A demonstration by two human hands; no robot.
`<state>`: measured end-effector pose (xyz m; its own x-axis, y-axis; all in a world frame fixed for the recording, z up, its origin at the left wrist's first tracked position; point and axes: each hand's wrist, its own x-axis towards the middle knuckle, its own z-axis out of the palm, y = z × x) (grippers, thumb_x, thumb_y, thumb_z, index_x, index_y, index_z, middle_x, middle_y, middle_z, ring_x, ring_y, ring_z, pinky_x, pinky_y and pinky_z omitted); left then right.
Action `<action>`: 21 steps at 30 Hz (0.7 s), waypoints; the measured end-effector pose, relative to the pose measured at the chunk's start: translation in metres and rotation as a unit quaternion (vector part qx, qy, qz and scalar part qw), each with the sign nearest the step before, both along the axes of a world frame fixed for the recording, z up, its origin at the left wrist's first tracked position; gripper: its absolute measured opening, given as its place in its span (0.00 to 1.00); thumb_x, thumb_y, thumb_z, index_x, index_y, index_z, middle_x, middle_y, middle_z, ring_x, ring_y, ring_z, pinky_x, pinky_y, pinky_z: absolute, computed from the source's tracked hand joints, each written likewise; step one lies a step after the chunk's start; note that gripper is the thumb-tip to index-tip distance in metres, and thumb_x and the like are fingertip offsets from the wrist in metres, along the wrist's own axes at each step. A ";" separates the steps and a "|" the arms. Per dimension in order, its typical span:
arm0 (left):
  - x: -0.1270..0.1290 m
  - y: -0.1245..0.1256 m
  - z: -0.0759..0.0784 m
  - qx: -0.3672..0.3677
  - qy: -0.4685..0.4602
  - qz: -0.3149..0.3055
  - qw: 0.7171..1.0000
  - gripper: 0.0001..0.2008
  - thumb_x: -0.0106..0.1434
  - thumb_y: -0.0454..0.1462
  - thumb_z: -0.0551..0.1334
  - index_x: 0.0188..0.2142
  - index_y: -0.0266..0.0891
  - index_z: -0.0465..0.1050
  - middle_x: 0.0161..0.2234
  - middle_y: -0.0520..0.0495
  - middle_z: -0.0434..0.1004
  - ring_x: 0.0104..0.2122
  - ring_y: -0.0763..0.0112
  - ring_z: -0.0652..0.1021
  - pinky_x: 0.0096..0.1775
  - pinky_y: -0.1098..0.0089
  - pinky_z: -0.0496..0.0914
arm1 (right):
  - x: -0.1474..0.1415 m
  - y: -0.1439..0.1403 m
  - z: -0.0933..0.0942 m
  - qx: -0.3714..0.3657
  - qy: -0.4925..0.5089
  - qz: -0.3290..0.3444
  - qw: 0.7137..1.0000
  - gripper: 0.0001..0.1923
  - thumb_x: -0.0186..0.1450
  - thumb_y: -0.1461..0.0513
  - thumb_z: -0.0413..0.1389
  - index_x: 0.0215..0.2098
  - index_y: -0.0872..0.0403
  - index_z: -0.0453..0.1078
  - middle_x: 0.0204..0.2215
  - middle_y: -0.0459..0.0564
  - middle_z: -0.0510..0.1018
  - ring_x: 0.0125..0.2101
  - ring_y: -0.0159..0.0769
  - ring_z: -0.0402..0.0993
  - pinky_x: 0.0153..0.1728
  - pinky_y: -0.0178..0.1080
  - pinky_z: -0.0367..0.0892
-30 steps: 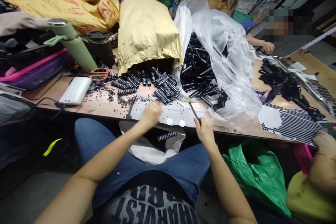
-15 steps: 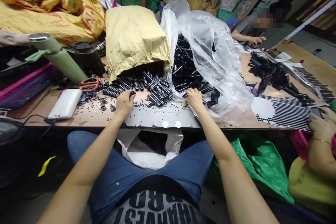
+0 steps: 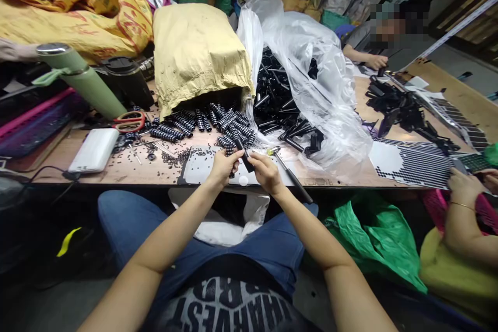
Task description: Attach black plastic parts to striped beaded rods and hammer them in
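Note:
My left hand (image 3: 222, 167) and my right hand (image 3: 266, 170) meet above the front of the table. Between their fingertips is a short, slanting black tube (image 3: 246, 161), and both hands are closed on it. A small dark part shows under the left fingers; its kind is hard to make out. Just behind the hands lies a heap of ridged black-and-white rollers (image 3: 233, 123), spilling from a yellow paper sack (image 3: 202, 52). To the right of my right hand, a long black-handled rod (image 3: 291, 176) with a metal shaft reaches over the table edge.
Clear plastic (image 3: 322, 93) wraps black parts (image 3: 274, 88). On the left are red-handled scissors (image 3: 130, 121), a white power bank (image 3: 94, 150), a green bottle (image 3: 83, 83) and scattered black bits. A co-worker's hand (image 3: 462, 187) is at right, another person's hand (image 3: 376, 61) farther back.
My left hand has moved right from beside the rollers, and my right hand left from the plastic. They now meet at the black tube. The black-handled rod shows more fully.

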<state>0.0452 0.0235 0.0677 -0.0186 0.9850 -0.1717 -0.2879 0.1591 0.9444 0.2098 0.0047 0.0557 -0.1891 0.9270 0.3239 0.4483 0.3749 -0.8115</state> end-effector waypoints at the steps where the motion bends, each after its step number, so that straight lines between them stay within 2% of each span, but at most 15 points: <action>1: -0.001 -0.003 -0.003 0.062 0.072 0.031 0.995 0.16 0.52 0.45 0.68 0.25 0.38 0.64 0.18 0.55 0.63 0.17 0.78 0.65 0.19 0.75 0.60 | -0.004 -0.005 0.000 -0.047 0.057 -0.030 0.997 0.16 0.65 0.51 0.51 0.44 0.50 0.71 0.48 0.52 0.75 0.51 0.41 0.71 0.54 0.48 0.68; 3: -0.003 -0.011 -0.008 0.204 0.223 0.045 0.952 0.11 0.58 0.43 0.64 0.26 0.38 0.68 0.24 0.49 0.71 0.26 0.71 0.73 0.29 0.71 0.68 | -0.012 -0.009 0.004 -0.184 0.183 -0.060 0.964 0.22 0.64 0.46 0.49 0.47 0.51 0.68 0.46 0.54 0.76 0.47 0.41 0.75 0.48 0.48 0.72; 5: -0.005 -0.018 -0.013 0.316 0.318 0.006 0.894 0.07 0.61 0.40 0.60 0.30 0.38 0.71 0.32 0.44 0.76 0.35 0.66 0.76 0.39 0.67 0.70 | -0.019 -0.009 0.008 -0.319 0.279 -0.031 0.905 0.25 0.62 0.42 0.50 0.46 0.51 0.65 0.42 0.53 0.77 0.40 0.40 0.78 0.40 0.46 0.75; 7: -0.004 -0.023 -0.014 0.358 0.347 -0.024 0.866 0.07 0.61 0.38 0.58 0.36 0.38 0.72 0.37 0.41 0.77 0.40 0.64 0.76 0.42 0.65 0.70 | -0.025 -0.007 0.012 -0.385 0.326 -0.005 0.863 0.26 0.58 0.42 0.55 0.43 0.51 0.63 0.39 0.51 0.77 0.37 0.38 0.78 0.38 0.44 0.76; 8: -0.003 -0.025 -0.013 0.356 0.343 -0.029 0.869 0.09 0.61 0.39 0.59 0.39 0.37 0.72 0.39 0.41 0.77 0.40 0.64 0.76 0.42 0.66 0.70 | -0.025 -0.006 0.013 -0.390 0.339 -0.009 0.856 0.26 0.55 0.43 0.58 0.42 0.51 0.62 0.39 0.50 0.76 0.37 0.38 0.78 0.38 0.43 0.75; 10: -0.002 -0.028 -0.009 0.308 0.284 -0.027 0.908 0.13 0.63 0.42 0.58 0.44 0.37 0.71 0.40 0.41 0.76 0.36 0.67 0.76 0.37 0.69 0.71 | -0.022 -0.005 0.015 -0.358 0.339 -0.046 0.869 0.32 0.49 0.45 0.64 0.45 0.51 0.61 0.44 0.51 0.73 0.41 0.38 0.77 0.43 0.44 0.74; 12: -0.001 -0.029 -0.003 0.222 0.171 -0.041 0.959 0.17 0.65 0.46 0.55 0.47 0.37 0.69 0.34 0.46 0.75 0.25 0.74 0.73 0.26 0.74 0.68 | -0.014 -0.006 0.015 -0.279 0.299 -0.083 0.909 0.43 0.42 0.49 0.69 0.51 0.51 0.59 0.53 0.55 0.66 0.50 0.42 0.72 0.49 0.46 0.71; 14: -0.001 -0.030 0.004 0.137 0.057 -0.063 0.987 0.20 0.66 0.49 0.54 0.49 0.38 0.68 0.24 0.53 0.68 0.16 0.80 0.65 0.17 0.77 0.59 | -0.005 -0.011 0.018 -0.181 0.221 -0.075 0.955 0.53 0.38 0.52 0.72 0.58 0.50 0.54 0.60 0.58 0.56 0.57 0.47 0.63 0.54 0.49 0.68; 17: 0.000 -0.030 0.013 0.060 -0.026 -0.078 0.995 0.25 0.62 0.52 0.58 0.53 0.39 0.68 0.16 0.60 0.59 0.11 0.82 0.58 0.13 0.79 0.51 | 0.002 -0.023 0.029 -0.057 0.077 0.021 0.995 0.58 0.41 0.53 0.72 0.64 0.50 0.48 0.62 0.60 0.50 0.62 0.50 0.53 0.57 0.52 0.65; 19: 0.002 -0.030 0.016 0.024 -0.047 -0.079 0.995 0.27 0.61 0.51 0.60 0.55 0.40 0.68 0.16 0.60 0.60 0.10 0.81 0.59 0.12 0.79 0.51 | 0.001 -0.031 0.037 0.006 -0.013 0.076 0.997 0.57 0.44 0.54 0.70 0.65 0.51 0.46 0.62 0.62 0.52 0.64 0.52 0.50 0.58 0.54 0.64; 21: 0.004 -0.030 0.017 -0.009 -0.067 -0.073 0.995 0.26 0.60 0.49 0.60 0.54 0.38 0.70 0.17 0.57 0.64 0.11 0.80 0.62 0.13 0.78 0.54 | -0.003 -0.035 0.043 0.056 -0.076 0.103 0.990 0.56 0.47 0.56 0.69 0.66 0.52 0.44 0.61 0.63 0.53 0.64 0.53 0.48 0.60 0.55 0.60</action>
